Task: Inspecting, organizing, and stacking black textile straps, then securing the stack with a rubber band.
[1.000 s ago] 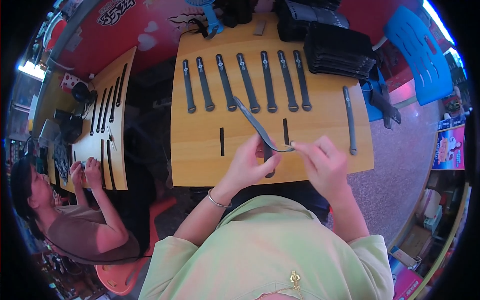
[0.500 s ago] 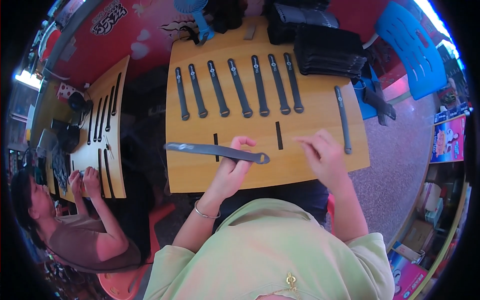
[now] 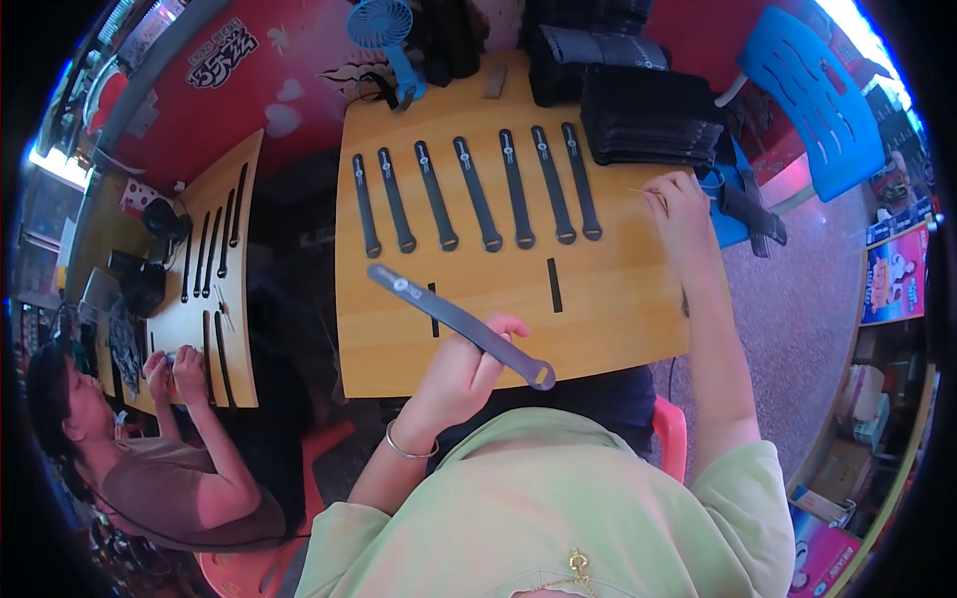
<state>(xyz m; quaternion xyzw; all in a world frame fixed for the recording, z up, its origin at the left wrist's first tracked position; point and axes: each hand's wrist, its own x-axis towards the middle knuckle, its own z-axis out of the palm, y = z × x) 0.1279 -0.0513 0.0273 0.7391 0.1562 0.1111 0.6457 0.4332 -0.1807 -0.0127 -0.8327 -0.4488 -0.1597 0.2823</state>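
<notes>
My left hand [image 3: 461, 377] is closed round a dark grey strap [image 3: 439, 314] with a slotted, rounded end. The strap slants above the table's near side, its printed end pointing far left and the slotted end near my body. My right hand [image 3: 683, 211] is at the table's right side, fingers bent and pressed together; a thin pale bit shows at the fingertips, too small to name. Under that forearm, another strap [image 3: 686, 301] is mostly hidden. Several similar straps [image 3: 478, 199] lie in a row across the table, slotted ends toward me.
Two short black strips [image 3: 554, 286] show on the wooden table [image 3: 618, 319]. A pile of black folded items [image 3: 650, 120] stands far right, with a blue fan [image 3: 384, 40] far left. At left, a person [image 3: 179, 468] works at another table. A blue chair [image 3: 817, 110] is at right.
My right hand has moved from the table's near middle to the far right side. The strap in my left hand has tilted, its slotted end dropping nearer to me.
</notes>
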